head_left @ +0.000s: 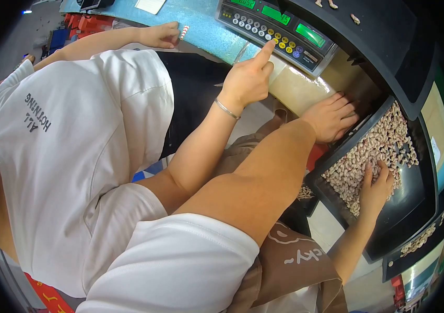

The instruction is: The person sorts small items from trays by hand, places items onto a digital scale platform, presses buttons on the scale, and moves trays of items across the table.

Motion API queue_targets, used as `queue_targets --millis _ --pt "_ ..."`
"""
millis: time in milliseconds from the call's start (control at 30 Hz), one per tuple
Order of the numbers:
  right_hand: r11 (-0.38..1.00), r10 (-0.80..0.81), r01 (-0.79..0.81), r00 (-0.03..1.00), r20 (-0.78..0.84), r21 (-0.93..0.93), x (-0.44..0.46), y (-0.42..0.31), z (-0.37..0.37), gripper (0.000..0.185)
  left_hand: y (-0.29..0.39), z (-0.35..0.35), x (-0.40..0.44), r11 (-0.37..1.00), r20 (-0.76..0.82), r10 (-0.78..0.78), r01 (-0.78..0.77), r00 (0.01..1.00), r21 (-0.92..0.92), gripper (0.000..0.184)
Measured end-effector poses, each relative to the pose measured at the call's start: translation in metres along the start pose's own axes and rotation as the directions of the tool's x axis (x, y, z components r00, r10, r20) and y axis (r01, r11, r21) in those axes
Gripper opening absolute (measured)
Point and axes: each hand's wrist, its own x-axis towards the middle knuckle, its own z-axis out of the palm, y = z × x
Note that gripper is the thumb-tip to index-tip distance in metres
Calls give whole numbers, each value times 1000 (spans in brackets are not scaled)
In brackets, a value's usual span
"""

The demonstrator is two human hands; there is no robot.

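Observation:
My left hand (331, 117) lies with fingers spread on the pale surface below the scale, close to the black tray's corner. It holds nothing that I can see. My right hand (377, 185) reaches into the black tray (412, 208), among many small pale pinkish-brown pieces (357, 169) whose kind I cannot make out. Its thumb and fingers are bent and apart, touching the pieces. Above my left hand stands a digital scale (279, 31) with green lit displays and rows of keys. A co-worker's hand (250, 75), with a bangle on the wrist, points a finger at the yellow keys.
The co-worker in a white T-shirt (65, 172) stands close on my left, their other hand (162, 35) on the blue table (201, 41) by a striped object (184, 32). Another dark tray (404, 68) overhangs at upper right. A smaller tray with pieces (417, 242) sits lower right.

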Motion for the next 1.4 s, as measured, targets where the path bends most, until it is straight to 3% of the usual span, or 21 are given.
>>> queue_targets --millis 133,433,500,533,600,633,700,800,933,1000,1033,1067,1100,1233,1300,1400 --pt "1000 13 -13 999 36 9 2 -1 -2 33 1 -2 0 1000 -38 12 -10 999 29 37" --pt "991 -44 52 997 -64 124 3 6 2 20 1 -2 0 1000 1 2 -2 1000 18 43" --pt "963 101 -101 995 15 250 3 5 -2 21 1 -2 0 1000 -11 1 -1 1000 17 43" --pt "963 102 -102 995 14 251 3 7 0 21 0 -2 0 1000 -11 2 -2 1000 17 43" --pt "762 243 -242 967 83 600 1 15 3 24 1 -1 0 999 27 -3 2 1000 35 39" --pt "764 245 -242 966 79 598 3 22 4 24 0 0 0 999 24 0 -1 1000 32 39" --pt "577 316 -316 937 152 753 5 32 4 25 1 -1 0 999 15 -1 0 1000 46 39" --pt "466 380 -401 896 231 789 7 32 -2 24 0 1 0 998 17 7 -8 1000 62 40" --pt "423 377 -381 899 223 822 11 31 -12 26 0 3 -1 1000 20 9 -10 1000 26 40" --pt "-36 182 -469 865 468 882 10 34 -20 30 -1 2 -1 1000 36 0 0 999 21 40" --pt "-35 183 -470 865 468 882 10 38 -19 30 -1 3 -1 1000 36 0 0 999 20 40" --pt "-401 -87 -499 856 510 769 11 45 -15 31 -1 3 -1 1000 30 2 -2 1000 22 40" --pt "-673 -341 -538 835 432 508 14 46 -14 32 -2 8 -2 1000 20 3 -3 1000 15 40" --pt "-717 -403 -550 829 389 429 15 28 -13 32 -2 9 -1 1000 49 -3 2 999 7 40" --pt "-682 -205 -522 809 551 512 16 22 -15 30 -2 8 -1 1000 52 -11 11 999 -1 40" --pt "-682 -326 -547 821 468 485 19 27 -10 28 -2 7 -1 1000 66 -22 23 998 -14 40"
